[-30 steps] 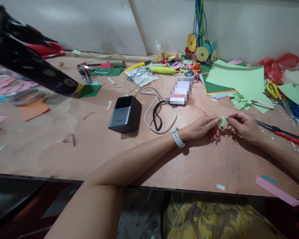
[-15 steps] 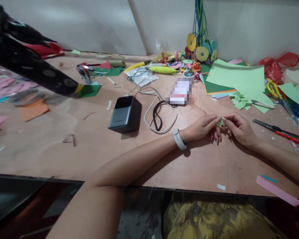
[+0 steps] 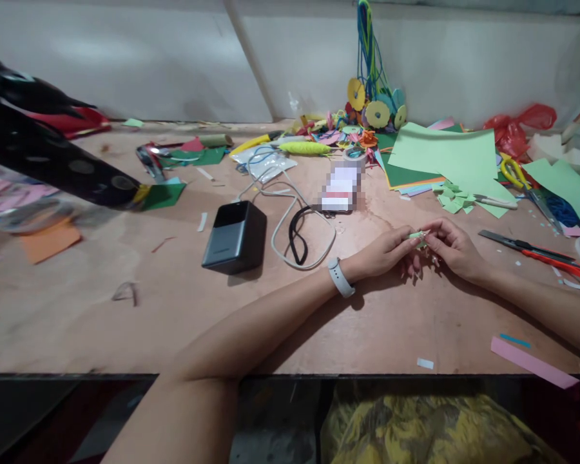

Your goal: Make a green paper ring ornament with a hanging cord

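Between my two hands is a small piece of light green paper (image 3: 417, 236), mostly covered by fingertips. My left hand (image 3: 391, 251), with a pale watch band (image 3: 340, 278) at its wrist, pinches the paper from the left. From the right, my right hand (image 3: 452, 250) grips the same piece with thumb and fingers, and the two hands touch. Just beyond them lies a heap of small light green paper pieces (image 3: 453, 196) beside a white-handled tool (image 3: 493, 201). An orange box cutter (image 3: 536, 253) rests to the right of my right hand.
A dark power bank (image 3: 234, 237) with a white cable (image 3: 275, 241) and a phone (image 3: 339, 187) lie left of my hands. Green sheets (image 3: 444, 151) and yellow-handled scissors (image 3: 515, 174) are at the back right. A person's dark dotted sleeve (image 3: 53, 161) reaches in at left.
The green paper now sits lower and more hidden between my fingertips, its shape changed from a raised point to a flatter strip. The whole view has shifted slightly.
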Motion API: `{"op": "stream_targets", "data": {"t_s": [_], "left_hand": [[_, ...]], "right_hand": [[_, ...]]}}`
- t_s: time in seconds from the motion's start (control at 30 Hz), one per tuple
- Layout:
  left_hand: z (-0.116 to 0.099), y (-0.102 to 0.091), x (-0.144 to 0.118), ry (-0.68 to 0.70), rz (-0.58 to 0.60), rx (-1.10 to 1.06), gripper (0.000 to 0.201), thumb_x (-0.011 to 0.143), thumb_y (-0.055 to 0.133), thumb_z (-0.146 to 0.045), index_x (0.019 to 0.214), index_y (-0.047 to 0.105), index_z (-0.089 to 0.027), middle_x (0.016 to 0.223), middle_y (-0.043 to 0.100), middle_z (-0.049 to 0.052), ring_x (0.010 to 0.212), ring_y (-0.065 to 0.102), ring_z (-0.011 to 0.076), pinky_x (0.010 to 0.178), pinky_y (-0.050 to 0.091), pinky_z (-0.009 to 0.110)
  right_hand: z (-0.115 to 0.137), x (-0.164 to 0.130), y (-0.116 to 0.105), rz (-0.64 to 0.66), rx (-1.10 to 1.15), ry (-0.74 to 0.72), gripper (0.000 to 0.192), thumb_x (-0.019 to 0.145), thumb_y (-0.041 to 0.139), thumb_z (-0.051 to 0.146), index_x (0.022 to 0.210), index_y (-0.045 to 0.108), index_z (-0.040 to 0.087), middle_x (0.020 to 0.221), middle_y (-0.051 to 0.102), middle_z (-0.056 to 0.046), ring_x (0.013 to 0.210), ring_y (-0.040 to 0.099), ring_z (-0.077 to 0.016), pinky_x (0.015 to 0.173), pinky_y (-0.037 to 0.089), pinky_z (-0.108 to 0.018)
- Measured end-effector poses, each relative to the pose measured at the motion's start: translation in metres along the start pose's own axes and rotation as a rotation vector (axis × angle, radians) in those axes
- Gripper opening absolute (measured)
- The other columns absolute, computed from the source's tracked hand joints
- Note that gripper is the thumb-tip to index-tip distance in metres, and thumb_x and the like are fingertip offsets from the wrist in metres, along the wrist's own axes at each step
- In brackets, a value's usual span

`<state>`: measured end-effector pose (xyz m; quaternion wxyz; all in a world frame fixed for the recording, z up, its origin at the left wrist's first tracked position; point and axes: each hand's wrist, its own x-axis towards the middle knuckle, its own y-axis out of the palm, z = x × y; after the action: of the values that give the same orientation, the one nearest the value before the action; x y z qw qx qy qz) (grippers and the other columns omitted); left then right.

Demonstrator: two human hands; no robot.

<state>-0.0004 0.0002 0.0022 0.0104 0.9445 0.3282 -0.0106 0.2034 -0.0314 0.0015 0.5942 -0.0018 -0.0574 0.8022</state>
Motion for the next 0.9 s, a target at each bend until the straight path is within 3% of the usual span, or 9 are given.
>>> {"op": "stream_targets", "data": {"t_s": [0.13, 0.2, 0.33, 0.47, 0.63, 0.9], "left_hand": [[0.003, 0.0, 0.001, -0.01, 0.025, -0.021, 0.052, 0.102, 0.052, -0.068, 0.101, 0.053, -0.017, 0.079, 0.074, 0.007, 0.063, 0.072, 0.0138, 0.057, 0.057, 0.025], [0.003, 0.002, 0.001, -0.018, 0.002, -0.057, 0.052, 0.099, 0.058, -0.068, 0.1, 0.055, -0.016, 0.077, 0.073, 0.006, 0.063, 0.072, 0.0132, 0.059, 0.058, 0.025], [0.001, 0.005, 0.001, -0.023, -0.09, -0.14, 0.05, 0.095, 0.068, -0.064, 0.095, 0.058, -0.015, 0.074, 0.07, 0.002, 0.061, 0.07, 0.0112, 0.061, 0.059, 0.025], [0.001, 0.006, 0.001, -0.031, -0.098, -0.133, 0.049, 0.094, 0.071, -0.062, 0.096, 0.06, -0.014, 0.073, 0.07, 0.002, 0.063, 0.07, 0.0109, 0.062, 0.058, 0.023], [0.004, 0.004, 0.002, -0.023, -0.11, -0.141, 0.046, 0.095, 0.071, -0.059, 0.097, 0.061, -0.014, 0.075, 0.07, 0.002, 0.065, 0.069, 0.0104, 0.063, 0.057, 0.023], [0.003, 0.003, 0.001, -0.028, -0.105, -0.122, 0.041, 0.097, 0.071, -0.054, 0.099, 0.062, -0.014, 0.075, 0.07, 0.002, 0.065, 0.068, 0.0098, 0.063, 0.056, 0.023]], "right_hand": [[0.0, 0.005, -0.005, 0.051, -0.011, 0.01, 0.051, 0.09, 0.069, 0.071, 0.107, 0.058, 0.025, 0.069, 0.057, 0.007, 0.052, 0.053, -0.0121, 0.048, 0.045, -0.026], [-0.002, 0.014, -0.017, -0.014, -0.139, -0.025, 0.047, 0.093, 0.065, 0.069, 0.104, 0.061, 0.024, 0.075, 0.061, 0.003, 0.058, 0.057, -0.014, 0.055, 0.048, -0.029], [-0.013, 0.036, -0.057, -0.376, -0.774, -0.218, 0.031, 0.097, 0.064, 0.051, 0.1, 0.067, 0.021, 0.099, 0.067, -0.01, 0.082, 0.063, -0.0236, 0.075, 0.052, -0.039], [-0.031, 0.047, -0.087, -0.41, -1.185, -0.216, 0.029, 0.094, 0.068, 0.045, 0.106, 0.071, 0.018, 0.107, 0.065, -0.016, 0.099, 0.061, -0.0346, 0.084, 0.052, -0.047], [-0.042, 0.047, -0.091, -0.376, -1.274, -0.296, 0.023, 0.1, 0.06, 0.04, 0.101, 0.073, 0.021, 0.101, 0.064, -0.015, 0.097, 0.06, -0.0332, 0.082, 0.051, -0.046], [-0.033, 0.045, -0.081, -0.326, -1.211, -0.399, 0.02, 0.1, 0.058, 0.031, 0.097, 0.075, 0.02, 0.099, 0.067, -0.015, 0.096, 0.06, -0.0324, 0.087, 0.05, -0.047]]}}
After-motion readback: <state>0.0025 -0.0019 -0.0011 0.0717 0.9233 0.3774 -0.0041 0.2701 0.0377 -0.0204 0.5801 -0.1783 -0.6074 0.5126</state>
